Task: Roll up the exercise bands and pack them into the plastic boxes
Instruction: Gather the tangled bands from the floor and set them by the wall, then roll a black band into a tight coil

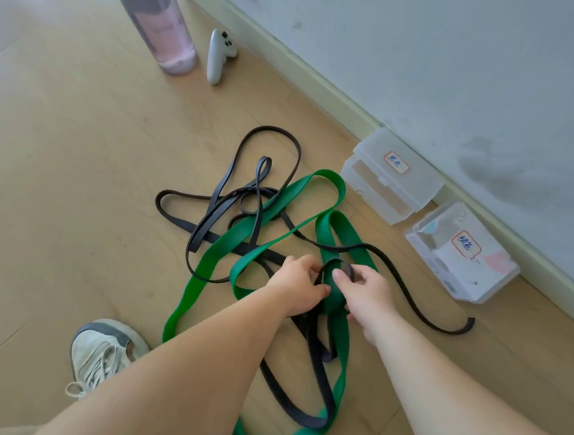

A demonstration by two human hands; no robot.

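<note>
Left hand (296,281) and right hand (363,293) pinching small started coil of narrow black rubber band (338,271), atop wide green rubber band (336,298). Soft, springy, tangle-prone; best gripped at coil, tail trailing.

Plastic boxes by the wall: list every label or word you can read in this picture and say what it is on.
"黑色": handwritten sticker on the lid of the farther plastic box.
"绿色": handwritten sticker on the lid of the nearer plastic box.
Small print on a paper inside the nearer box: too small to read.
Water bottle and white controller: no readable text.

The water bottle (153,18) is cut off at the top edge, and the forearms hide part of the green band (318,192).
</note>
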